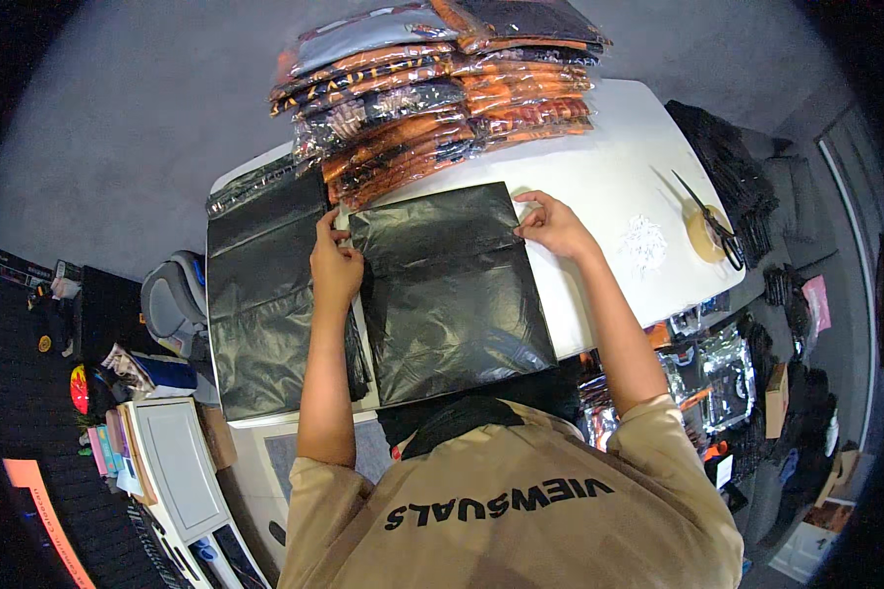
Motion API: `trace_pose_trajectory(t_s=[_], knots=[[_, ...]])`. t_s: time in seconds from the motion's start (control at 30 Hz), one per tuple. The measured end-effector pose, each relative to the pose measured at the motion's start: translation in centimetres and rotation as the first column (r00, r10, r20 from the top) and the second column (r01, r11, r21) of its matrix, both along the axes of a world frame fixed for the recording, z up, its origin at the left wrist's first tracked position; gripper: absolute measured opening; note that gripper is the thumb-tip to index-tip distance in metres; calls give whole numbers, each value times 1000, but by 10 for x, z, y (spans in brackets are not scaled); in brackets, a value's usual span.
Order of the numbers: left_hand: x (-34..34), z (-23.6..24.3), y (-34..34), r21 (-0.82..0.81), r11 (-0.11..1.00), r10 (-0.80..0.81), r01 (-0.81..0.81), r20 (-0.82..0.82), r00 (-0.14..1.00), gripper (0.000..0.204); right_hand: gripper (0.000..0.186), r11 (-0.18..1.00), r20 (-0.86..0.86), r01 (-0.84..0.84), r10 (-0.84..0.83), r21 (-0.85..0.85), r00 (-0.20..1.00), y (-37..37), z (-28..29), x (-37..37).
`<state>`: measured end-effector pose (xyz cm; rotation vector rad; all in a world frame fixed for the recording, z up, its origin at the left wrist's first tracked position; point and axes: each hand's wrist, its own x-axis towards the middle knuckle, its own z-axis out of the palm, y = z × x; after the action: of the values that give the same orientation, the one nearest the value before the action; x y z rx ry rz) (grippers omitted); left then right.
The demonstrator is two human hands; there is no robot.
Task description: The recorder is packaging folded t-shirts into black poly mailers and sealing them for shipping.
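Observation:
A black plastic mailing bag [452,304] lies flat on the white table in front of me, its upper part creased across like a flap. At its upper left edge, my left hand [337,263] is closed, with thumb and fingers pinching the plastic. My right hand [554,228] pinches the bag's right edge where the crease meets it. Left of my left forearm lies a stack of similar black bags [260,304], partly under that hand.
Clear-wrapped folded garments [393,108] stand in tall piles at the table's far side. Black scissors [712,224] rest on a tape roll [702,236] at the right, near a heap of white scraps [642,245]. A grey chair [174,294] and white cabinet [182,461] stand left.

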<state>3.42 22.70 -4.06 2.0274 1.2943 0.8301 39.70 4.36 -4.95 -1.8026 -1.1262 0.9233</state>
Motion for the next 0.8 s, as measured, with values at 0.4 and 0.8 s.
trace_pose_trajectory(t_s=[0.4,0.8], knots=[[-10,36,-61,271,947,-125,170,-175,977,38,44,983,-14,138,-138,122,990,-27,-10,-20],[7,45,-107,256,925,-269,280,-78,960,23,41,960,339,95,-184,262,922,-9,26,-59]])
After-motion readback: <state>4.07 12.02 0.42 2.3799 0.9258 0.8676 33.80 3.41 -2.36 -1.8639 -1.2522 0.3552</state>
